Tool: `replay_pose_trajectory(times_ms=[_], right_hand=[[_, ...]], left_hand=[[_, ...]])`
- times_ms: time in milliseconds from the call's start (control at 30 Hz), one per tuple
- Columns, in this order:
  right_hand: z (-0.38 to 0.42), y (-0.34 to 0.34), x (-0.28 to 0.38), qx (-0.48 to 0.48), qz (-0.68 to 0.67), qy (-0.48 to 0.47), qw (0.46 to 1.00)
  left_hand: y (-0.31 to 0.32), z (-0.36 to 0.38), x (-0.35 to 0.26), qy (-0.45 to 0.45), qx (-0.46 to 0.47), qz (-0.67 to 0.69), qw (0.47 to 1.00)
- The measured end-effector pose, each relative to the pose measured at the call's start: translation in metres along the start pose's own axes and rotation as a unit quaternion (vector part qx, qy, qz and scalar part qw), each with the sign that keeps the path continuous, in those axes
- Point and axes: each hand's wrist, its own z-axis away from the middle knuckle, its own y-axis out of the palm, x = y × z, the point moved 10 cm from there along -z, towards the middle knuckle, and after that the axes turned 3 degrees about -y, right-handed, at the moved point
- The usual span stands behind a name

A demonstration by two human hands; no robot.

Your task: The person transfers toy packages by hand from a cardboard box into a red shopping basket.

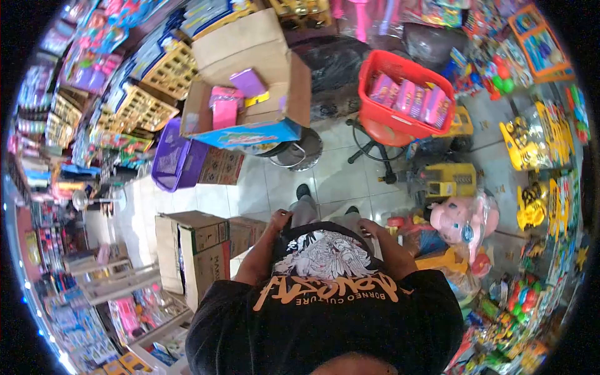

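My left hand (281, 219) hangs beside my left thigh, its fingers curled in, close to the hem of my black T-shirt (337, 312) and my grey trousers (304, 210). On the other side, my right hand (370, 228) is held low by my right thigh with its fingers also curled. I see no object in either hand. Ahead of me, an open cardboard box (294, 87) holds pink and purple packs (225, 112) and rests on a round stool (306, 150). A red plastic basket (406, 124) of pink-purple boxes (409, 99) sits on a wheeled chair (378, 150).
A purple basket (172, 156) and a cardboard carton (203, 256) stand to my left on the tiled floor (337, 156). At right are a pink toy animal (465, 219) and yellow toy vehicles (537, 134). Shelves of packaged goods line both sides.
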Motion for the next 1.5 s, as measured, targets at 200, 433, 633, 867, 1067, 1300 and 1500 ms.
replay_pose_trajectory(times_ms=[200, 433, 633, 867, 1067, 1300, 1500], right_hand=[[-0.043, 0.009, 0.026, 0.053, 0.066, -0.008, 0.996], [-0.051, 0.068, 0.097, -0.039, 0.045, 0.044, 0.997], [-0.076, 0.203, 0.246, 0.082, 0.254, -0.132, 0.955], [0.053, 0.300, 0.465, 0.304, 0.000, -0.266, 0.915], [0.050, 0.256, 0.598, 0.244, -0.091, -0.339, 0.904], [-0.105, 0.163, 0.651, 0.015, -0.247, -0.236, 0.940], [-0.146, 0.161, 0.663, -0.057, -0.176, -0.198, 0.963]], left_hand=[[-0.028, 0.041, 0.042, -0.192, -0.009, 0.132, 0.972], [-0.055, -0.023, 0.124, -0.103, -0.002, 0.197, 0.975], [-0.238, 0.012, 0.015, -0.156, 0.071, 0.416, 0.893], [-0.402, 0.029, -0.134, 0.195, 0.187, 0.544, 0.795], [-0.482, -0.036, -0.166, 0.220, 0.098, 0.592, 0.769], [-0.516, -0.178, -0.164, 0.109, -0.045, 0.530, 0.840], [-0.482, -0.252, -0.141, -0.052, -0.013, 0.507, 0.860]])
